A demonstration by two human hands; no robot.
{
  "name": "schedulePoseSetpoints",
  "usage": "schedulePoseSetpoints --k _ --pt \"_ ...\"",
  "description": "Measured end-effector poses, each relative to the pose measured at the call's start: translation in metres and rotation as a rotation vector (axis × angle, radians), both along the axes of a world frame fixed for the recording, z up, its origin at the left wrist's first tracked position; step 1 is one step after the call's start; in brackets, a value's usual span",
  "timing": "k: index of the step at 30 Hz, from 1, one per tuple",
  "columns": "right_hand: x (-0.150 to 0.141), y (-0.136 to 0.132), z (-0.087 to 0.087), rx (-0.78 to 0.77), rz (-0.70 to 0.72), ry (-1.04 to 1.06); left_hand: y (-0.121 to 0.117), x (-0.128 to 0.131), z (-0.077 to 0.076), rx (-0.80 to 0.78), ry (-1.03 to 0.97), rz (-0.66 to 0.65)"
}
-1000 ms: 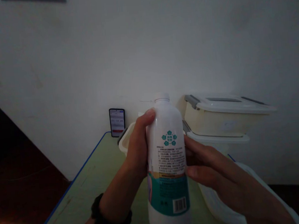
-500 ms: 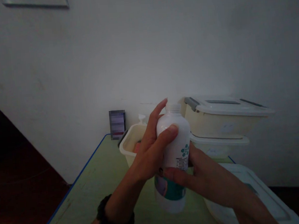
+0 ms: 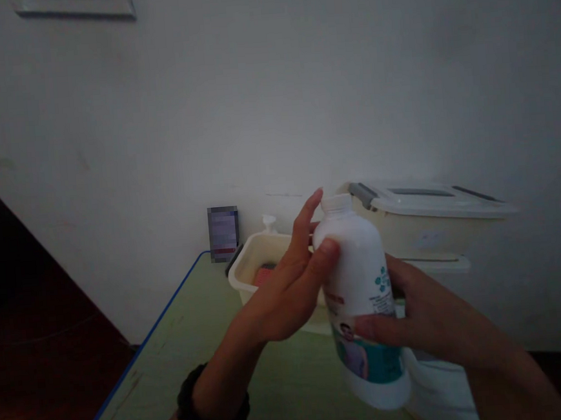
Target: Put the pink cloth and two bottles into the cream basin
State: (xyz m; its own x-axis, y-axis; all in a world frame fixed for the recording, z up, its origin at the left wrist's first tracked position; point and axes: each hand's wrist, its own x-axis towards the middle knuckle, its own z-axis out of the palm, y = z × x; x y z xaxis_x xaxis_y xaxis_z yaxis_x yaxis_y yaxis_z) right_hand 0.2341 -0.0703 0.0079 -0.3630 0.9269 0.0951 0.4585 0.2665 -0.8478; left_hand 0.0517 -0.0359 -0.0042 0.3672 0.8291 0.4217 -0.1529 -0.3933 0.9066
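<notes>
Left of the cream tub (image 3: 244,279) runs the blue edge (image 3: 140,343) of the green bench (image 3: 285,397), whose surface spreads before the tub. Right of the tub, nearer the viewer, the white bottle (image 3: 355,259) leans slightly, the left hand's (image 3: 290,293) grip on its shoulder, index finger raised, the right hand's (image 3: 423,322) closed around its label.

Left hand (image 3: 290,293) and right hand (image 3: 429,318) faced inward.
The left slanted upward, higher; the right curled lower.
</notes>
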Motion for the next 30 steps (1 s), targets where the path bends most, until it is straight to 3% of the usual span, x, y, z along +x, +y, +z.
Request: schedulePoseSetpoints --k 3,6,8,10,15,22,24,26,30 --pt "0.011 -0.001 0.004 0.084 -0.121 0.014 0.015 -0.013 -0.007 0.078 0.220 0.167" --pt "0.020 0.002 0.002 0.149 -0.274 0.149 0.029 -0.026 -0.015 0.213 0.670 0.242" --pt "0.022 0.008 -0.001 0.196 -0.340 0.278 0.035 -0.032 -0.020 0.206 0.976 0.206" --pt "0.019 0.013 -0.005 0.258 -0.374 0.386 0.037 -0.035 -0.022 0.153 1.138 0.126" --pt "0.001 0.018 -0.008 0.322 -0.443 0.455 0.034 -0.033 -0.018 0.150 1.210 -0.089" --pt "-0.011 0.025 -0.015 0.297 -0.335 0.428 0.018 -0.031 0.000 -0.008 1.202 -0.402" --pt "-0.009 0.028 -0.019 0.281 -0.312 0.377 0.015 -0.033 0.005 -0.026 1.139 -0.435" --pt "-0.006 0.030 -0.021 0.232 -0.275 0.315 0.019 -0.036 0.006 0.007 1.077 -0.308" --pt "-0.005 0.030 -0.021 0.182 -0.245 0.162 0.042 -0.048 -0.011 0.215 1.064 0.281"
